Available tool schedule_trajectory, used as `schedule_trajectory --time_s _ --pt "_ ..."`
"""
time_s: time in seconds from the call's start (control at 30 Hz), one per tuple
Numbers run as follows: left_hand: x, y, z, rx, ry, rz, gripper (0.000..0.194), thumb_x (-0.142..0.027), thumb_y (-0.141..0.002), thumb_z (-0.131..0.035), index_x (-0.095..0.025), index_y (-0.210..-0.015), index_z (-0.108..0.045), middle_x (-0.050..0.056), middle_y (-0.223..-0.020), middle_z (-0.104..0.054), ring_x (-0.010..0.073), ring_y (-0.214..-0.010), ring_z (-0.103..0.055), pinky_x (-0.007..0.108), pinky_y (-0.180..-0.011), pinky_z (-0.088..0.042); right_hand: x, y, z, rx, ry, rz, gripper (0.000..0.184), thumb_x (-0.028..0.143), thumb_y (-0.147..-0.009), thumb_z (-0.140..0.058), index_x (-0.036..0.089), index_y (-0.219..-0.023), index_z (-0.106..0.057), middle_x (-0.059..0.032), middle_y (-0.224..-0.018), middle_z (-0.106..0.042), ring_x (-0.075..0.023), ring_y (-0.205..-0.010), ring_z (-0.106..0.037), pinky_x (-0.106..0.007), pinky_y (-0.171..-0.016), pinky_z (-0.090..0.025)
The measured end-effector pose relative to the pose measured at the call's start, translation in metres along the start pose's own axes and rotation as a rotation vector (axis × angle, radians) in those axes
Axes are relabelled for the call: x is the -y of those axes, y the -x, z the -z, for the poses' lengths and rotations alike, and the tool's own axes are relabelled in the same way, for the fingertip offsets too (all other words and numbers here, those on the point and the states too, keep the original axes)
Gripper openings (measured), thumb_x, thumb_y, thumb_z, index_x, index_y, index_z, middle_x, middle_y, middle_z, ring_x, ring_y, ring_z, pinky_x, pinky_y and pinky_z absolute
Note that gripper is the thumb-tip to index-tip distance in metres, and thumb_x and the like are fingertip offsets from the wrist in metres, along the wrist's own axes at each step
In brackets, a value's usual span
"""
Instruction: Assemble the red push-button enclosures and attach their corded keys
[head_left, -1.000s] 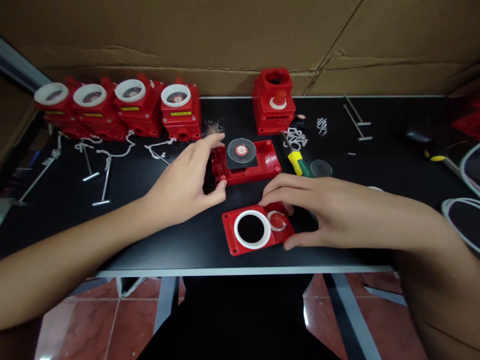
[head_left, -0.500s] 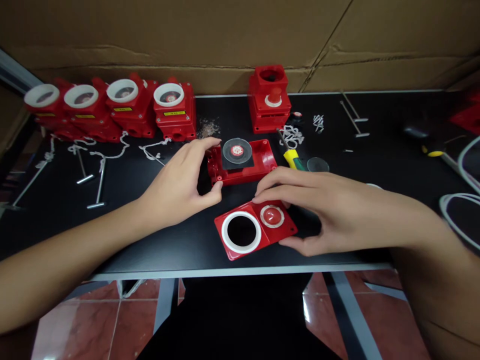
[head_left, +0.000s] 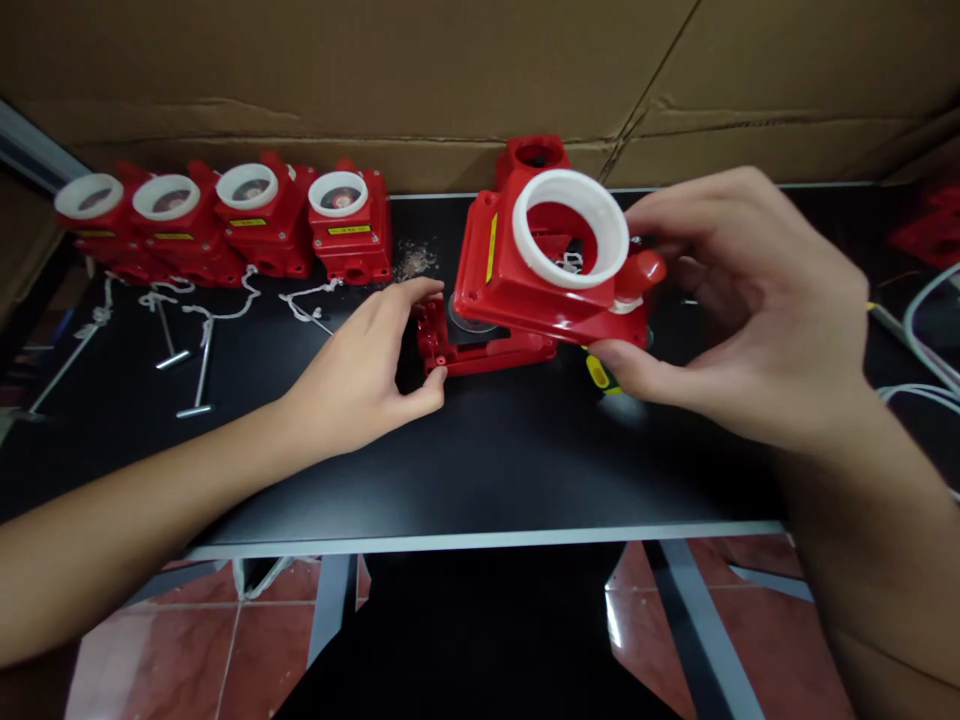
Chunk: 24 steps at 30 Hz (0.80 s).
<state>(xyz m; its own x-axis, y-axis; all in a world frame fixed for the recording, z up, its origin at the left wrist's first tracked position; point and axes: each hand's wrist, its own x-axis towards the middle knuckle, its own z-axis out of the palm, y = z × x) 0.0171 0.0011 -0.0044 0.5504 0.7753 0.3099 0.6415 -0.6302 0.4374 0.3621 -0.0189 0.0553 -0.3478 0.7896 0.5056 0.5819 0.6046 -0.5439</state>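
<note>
My left hand (head_left: pixel 364 365) grips the left end of a red box base (head_left: pixel 495 357) on the black table, thumb at the front corner and index finger at the back. In my right hand (head_left: pixel 780 310) is a red cover (head_left: pixel 555 312) with a white ring (head_left: pixel 529 245) and a red dome lamp (head_left: pixel 641 275). It is lifted, tilted, above the base and hides much of it. Under the cover's left edge a clear disc (head_left: pixel 471 322) shows over the base. Below the cover, part of a yellow-green screwdriver handle (head_left: pixel 600 370) is visible.
Several assembled red boxes with white rings (head_left: pixel 339 195) line the back left, with corded metal T-bars (head_left: pixel 201 370) before them. Another red box (head_left: pixel 534 152) stands behind the cover. Cardboard (head_left: pixel 420 70) backs the table; a white cable (head_left: pixel 926 335) lies at right.
My right hand has lifted the red cover from the table's front and turned it ring side up over the base. My left hand has stayed on the base.
</note>
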Motion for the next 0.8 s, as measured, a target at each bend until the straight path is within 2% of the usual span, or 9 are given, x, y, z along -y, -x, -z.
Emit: schedule_trajectory --time_s 0.13,0.33,0.47,0.57,0.67,0.8 --pt "0.000 0.001 -0.001 -0.016 0.013 -0.028 0.070 -0.034 -0.107 -0.070 -0.015 -0.173 -0.056 0.019 -0.165 -0.079 0.0390 -0.150 -0.082 0.055 -0.132 -0.071 -0.007 0.001 -0.003 -0.047 -0.009 -0.002 0.055 0.047 -0.101 -0.101 0.029 -0.151 -0.087 -0.0135 -0.144 -0.079 -0.0321 -0.108 -0.082 -0.049 -0.081 -0.076" --pt "-0.003 0.002 0.000 0.012 0.003 -0.020 0.064 -0.036 -0.112 -0.066 -0.016 -0.172 -0.055 0.019 -0.163 -0.080 0.0386 -0.149 -0.083 0.059 -0.131 -0.073 -0.021 0.002 -0.008 -0.057 -0.025 0.028 0.052 0.040 -0.102 -0.098 0.045 -0.153 -0.088 -0.0079 -0.144 -0.080 -0.0317 -0.109 -0.081 -0.051 -0.084 -0.077" --pt "-0.001 0.003 -0.002 -0.011 -0.015 -0.054 0.063 -0.039 -0.113 -0.064 -0.013 -0.169 -0.055 0.020 -0.159 -0.081 0.0396 -0.147 -0.084 0.058 -0.129 -0.074 -0.025 0.001 -0.007 -0.039 -0.049 0.094 0.059 0.040 -0.099 -0.105 0.037 -0.156 -0.088 -0.0111 -0.144 -0.081 -0.0298 -0.106 -0.081 -0.048 -0.082 -0.078" --pt "0.000 0.003 -0.002 -0.002 -0.010 -0.055 0.064 -0.039 -0.113 -0.065 -0.013 -0.170 -0.053 0.021 -0.162 -0.080 0.0399 -0.150 -0.084 0.058 -0.131 -0.073 -0.022 0.001 -0.005 0.010 -0.046 0.067 0.053 0.037 -0.105 -0.098 0.038 -0.157 -0.087 -0.0127 -0.148 -0.079 -0.0325 -0.114 -0.083 -0.052 -0.089 -0.080" --pt "0.001 0.003 -0.002 0.012 0.020 -0.077 0.069 -0.037 -0.111 -0.068 -0.013 -0.173 -0.050 0.023 -0.169 -0.078 0.0410 -0.155 -0.082 0.059 -0.135 -0.071 -0.017 0.002 -0.004 0.048 -0.063 0.049 0.054 0.035 -0.105 -0.096 0.043 -0.157 -0.085 -0.0119 -0.151 -0.078 -0.0388 -0.126 -0.082 -0.059 -0.094 -0.080" --pt "0.005 0.004 -0.003 0.002 0.114 -0.147 0.084 -0.034 -0.107 -0.076 -0.017 -0.182 -0.041 0.024 -0.180 -0.070 0.0430 -0.165 -0.077 0.061 -0.140 -0.068 -0.016 0.001 -0.003 0.126 -0.035 0.061 0.054 0.031 -0.107 -0.090 0.049 -0.157 -0.082 -0.0110 -0.153 -0.078 -0.0418 -0.131 -0.081 -0.063 -0.097 -0.078"
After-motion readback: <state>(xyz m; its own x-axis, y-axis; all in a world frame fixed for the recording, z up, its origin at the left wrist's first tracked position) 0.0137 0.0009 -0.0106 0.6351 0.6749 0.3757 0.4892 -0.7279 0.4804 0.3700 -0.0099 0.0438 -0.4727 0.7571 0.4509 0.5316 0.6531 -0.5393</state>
